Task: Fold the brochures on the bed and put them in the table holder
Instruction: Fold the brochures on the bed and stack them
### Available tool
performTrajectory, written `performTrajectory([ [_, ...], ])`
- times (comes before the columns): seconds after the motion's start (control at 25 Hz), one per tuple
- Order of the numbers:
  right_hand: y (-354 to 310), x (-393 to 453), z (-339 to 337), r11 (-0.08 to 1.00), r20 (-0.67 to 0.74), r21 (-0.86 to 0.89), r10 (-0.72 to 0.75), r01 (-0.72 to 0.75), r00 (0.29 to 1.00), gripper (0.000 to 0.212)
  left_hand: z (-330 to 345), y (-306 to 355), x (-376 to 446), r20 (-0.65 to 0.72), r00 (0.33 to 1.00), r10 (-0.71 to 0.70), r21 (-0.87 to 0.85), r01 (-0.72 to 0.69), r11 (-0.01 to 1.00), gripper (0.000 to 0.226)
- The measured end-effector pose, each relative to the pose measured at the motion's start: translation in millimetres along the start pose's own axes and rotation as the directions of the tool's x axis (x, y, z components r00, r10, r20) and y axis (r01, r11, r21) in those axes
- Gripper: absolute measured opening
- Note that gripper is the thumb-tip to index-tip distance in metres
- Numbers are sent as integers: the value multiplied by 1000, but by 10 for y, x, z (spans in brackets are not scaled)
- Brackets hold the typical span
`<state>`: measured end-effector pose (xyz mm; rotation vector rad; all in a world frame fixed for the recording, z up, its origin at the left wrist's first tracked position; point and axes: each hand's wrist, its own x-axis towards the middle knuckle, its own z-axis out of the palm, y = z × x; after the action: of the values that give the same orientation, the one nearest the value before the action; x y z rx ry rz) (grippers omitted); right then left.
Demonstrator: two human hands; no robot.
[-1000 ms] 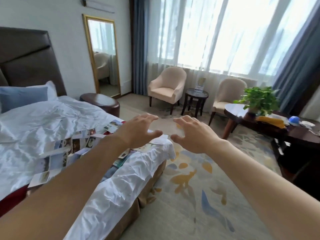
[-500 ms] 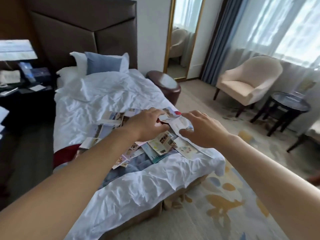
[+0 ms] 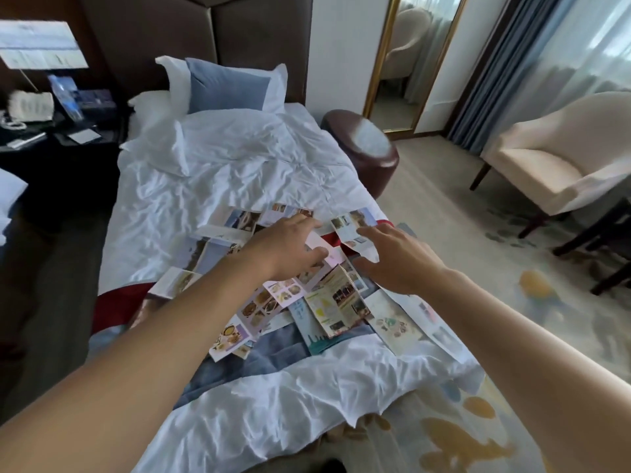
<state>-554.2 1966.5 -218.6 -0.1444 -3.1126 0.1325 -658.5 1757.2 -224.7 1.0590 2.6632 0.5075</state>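
Several unfolded brochures point(image 3: 327, 302) lie scattered over the middle of the bed point(image 3: 239, 172), on white sheets and a blue-grey blanket. One long brochure with food pictures point(image 3: 259, 307) runs diagonally under my left forearm. My left hand point(image 3: 290, 249) hovers over the pile with fingers spread, its fingertips touching a pale pink-white brochure point(image 3: 324, 249). My right hand point(image 3: 396, 261) reaches in beside it, fingers apart, just below a brochure with photos point(image 3: 355, 227) near the bed's right edge. Neither hand holds anything. No table holder is visible.
A dark nightstand point(image 3: 51, 145) with a lamp, a phone and small items stands left of the bed. A round brown stool point(image 3: 365, 148) sits at the bed's right side, a gold-framed mirror point(image 3: 403, 63) behind it. A cream armchair point(image 3: 560, 165) stands on the patterned carpet at right.
My view has swung left from the window and chairs to the bed. Both hands moved forward and down onto the brochure pile, and remain apart and spread.
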Motion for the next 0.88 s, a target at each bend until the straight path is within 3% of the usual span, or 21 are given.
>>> performTrajectory([
  [0.4, 686, 1422, 850, 993, 137, 54, -116, 110, 984, 62, 411, -563, 1178, -14, 987, -158, -65, 156, 986, 59],
  [0.88, 991, 1760, 2705, 997, 329, 50, 46, -66, 943, 56, 1787, -1408, 1764, 136, 974, -180, -157, 200, 967, 52],
])
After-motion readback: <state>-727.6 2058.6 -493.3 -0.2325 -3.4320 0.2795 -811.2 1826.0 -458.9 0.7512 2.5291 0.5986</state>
